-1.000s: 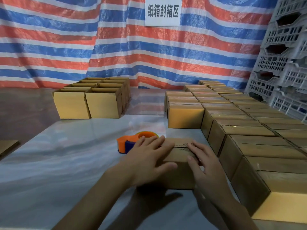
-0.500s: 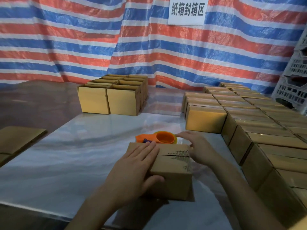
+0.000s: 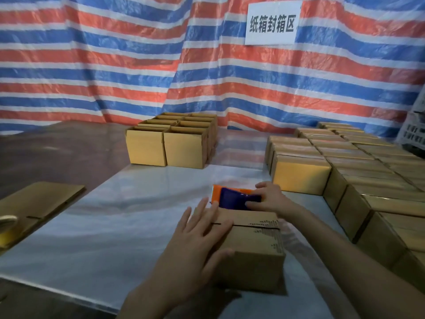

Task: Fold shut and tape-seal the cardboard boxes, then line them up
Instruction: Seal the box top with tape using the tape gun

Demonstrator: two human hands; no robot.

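A small cardboard box (image 3: pixel 255 245) with its top flaps folded shut sits in front of me on the shiny table sheet (image 3: pixel 110 217). My left hand (image 3: pixel 197 240) presses flat on the flaps, fingers straight and thumb down the near side. Just behind the box, my right hand (image 3: pixel 269 199) grips the orange and blue tape dispenser (image 3: pixel 232 198) at the box's far edge. A slit of the seam shows between the flaps.
Several open-topped boxes (image 3: pixel 170 143) stand in a block at the back centre. Rows of closed boxes (image 3: pixel 345 166) fill the right side. Flat cardboard (image 3: pixel 39 203) and a tape roll (image 3: pixel 8 223) lie at the left. A striped tarp with a white sign (image 3: pixel 272 21) hangs behind.
My right hand left the box top, reached behind it and took hold of the tape dispenser, lifting it to the box's far edge. My left hand stayed pressing on the flaps.
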